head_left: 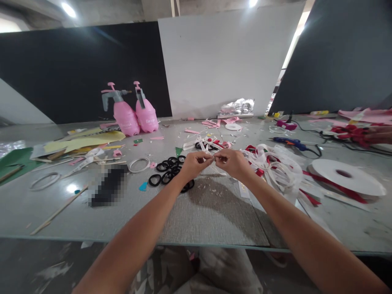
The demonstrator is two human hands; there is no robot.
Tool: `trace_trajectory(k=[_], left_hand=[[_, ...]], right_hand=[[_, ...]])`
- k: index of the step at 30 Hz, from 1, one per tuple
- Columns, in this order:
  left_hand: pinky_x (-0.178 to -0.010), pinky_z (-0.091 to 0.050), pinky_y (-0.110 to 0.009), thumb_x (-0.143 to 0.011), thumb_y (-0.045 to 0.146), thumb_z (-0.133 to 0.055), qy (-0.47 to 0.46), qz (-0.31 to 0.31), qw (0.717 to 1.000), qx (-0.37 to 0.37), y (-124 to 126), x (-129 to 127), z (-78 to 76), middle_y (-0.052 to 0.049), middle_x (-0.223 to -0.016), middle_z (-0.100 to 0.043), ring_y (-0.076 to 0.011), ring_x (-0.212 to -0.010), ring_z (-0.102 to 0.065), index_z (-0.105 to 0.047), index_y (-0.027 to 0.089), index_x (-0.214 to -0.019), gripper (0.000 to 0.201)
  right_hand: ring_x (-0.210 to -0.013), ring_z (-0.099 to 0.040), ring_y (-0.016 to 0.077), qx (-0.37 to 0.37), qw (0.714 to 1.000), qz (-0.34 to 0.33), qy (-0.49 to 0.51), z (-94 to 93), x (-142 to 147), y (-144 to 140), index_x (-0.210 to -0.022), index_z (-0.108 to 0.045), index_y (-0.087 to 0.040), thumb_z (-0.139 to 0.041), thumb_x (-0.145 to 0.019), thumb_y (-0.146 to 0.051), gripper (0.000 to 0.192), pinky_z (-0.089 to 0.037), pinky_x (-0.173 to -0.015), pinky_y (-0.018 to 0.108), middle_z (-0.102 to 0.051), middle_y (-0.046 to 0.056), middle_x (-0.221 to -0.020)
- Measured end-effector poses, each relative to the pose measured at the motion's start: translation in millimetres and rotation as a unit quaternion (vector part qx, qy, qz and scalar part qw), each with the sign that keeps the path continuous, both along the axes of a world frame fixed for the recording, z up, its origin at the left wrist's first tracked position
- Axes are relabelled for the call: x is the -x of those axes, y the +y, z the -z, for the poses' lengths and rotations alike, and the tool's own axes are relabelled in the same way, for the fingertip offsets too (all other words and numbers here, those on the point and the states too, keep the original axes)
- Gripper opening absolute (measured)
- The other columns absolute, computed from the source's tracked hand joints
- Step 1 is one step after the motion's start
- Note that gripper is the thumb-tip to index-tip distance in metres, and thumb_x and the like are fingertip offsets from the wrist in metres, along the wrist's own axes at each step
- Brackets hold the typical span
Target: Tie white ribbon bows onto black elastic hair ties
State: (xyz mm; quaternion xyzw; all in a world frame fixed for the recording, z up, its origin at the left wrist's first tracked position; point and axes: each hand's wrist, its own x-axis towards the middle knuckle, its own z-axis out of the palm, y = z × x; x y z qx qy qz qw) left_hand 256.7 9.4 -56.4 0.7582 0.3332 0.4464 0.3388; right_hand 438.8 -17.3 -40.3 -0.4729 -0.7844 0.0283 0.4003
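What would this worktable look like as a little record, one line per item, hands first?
Left hand: thumb and finger pinched, tips close to the right hand's
Right hand: likewise pinched; anything held is too small to identify
Nearest on the left: a cluster of black rings
On the right: tangled white ribbon, a white spool with red ribbon
Tool: blue glue gun, lying down
Back: two pink spray bottles, upright; crumpled foil
Right edge: another person's hand
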Motion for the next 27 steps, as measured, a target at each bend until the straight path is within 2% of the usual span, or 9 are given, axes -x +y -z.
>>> trace_trajectory(k=[4,11,27], left_hand=[[-0.048,-0.030,-0.021,-0.078,0.044,-0.067,0.002,0.002,1.000,-0.004,-0.5,-0.1,-0.9,-0.003,-0.066,-0.065,-0.0076,-0.051,-0.041,-0.075,0.016,-0.083,0.029],[-0.049,-0.032,-0.021,-0.079,0.048,-0.065,-0.009,0.003,1.000,-0.004,-0.6,-0.2,-2.8,-0.002,-0.067,-0.063,-0.0072,-0.052,-0.042,-0.073,0.015,-0.084,0.034],[-0.049,-0.029,-0.022,-0.081,0.052,-0.062,-0.010,0.017,1.000,0.008,0.0,0.0,-7.0,0.001,-0.063,-0.059,-0.0078,-0.053,-0.040,-0.073,0.015,-0.089,0.039]], right_hand=[[-0.059,-0.057,0.0132,0.006,1.000,0.008,-0.008,0.5,0.3,-0.1,-0.076,-0.073,-0.020,-0.055,-0.072,-0.017,0.019,-0.040,-0.058,0.023,-0.070,0.002,-0.070],[-0.054,-0.054,0.0120,0.023,0.998,0.022,0.046,-0.6,0.6,-0.4,-0.083,-0.073,-0.017,-0.055,-0.072,-0.018,0.021,-0.038,-0.055,0.022,-0.066,0.001,-0.064],[-0.061,-0.054,0.0128,-0.057,0.998,0.022,0.000,-2.8,-2.1,0.0,-0.082,-0.068,-0.019,-0.053,-0.073,-0.014,0.017,-0.039,-0.060,0.024,-0.062,0.002,-0.074]])
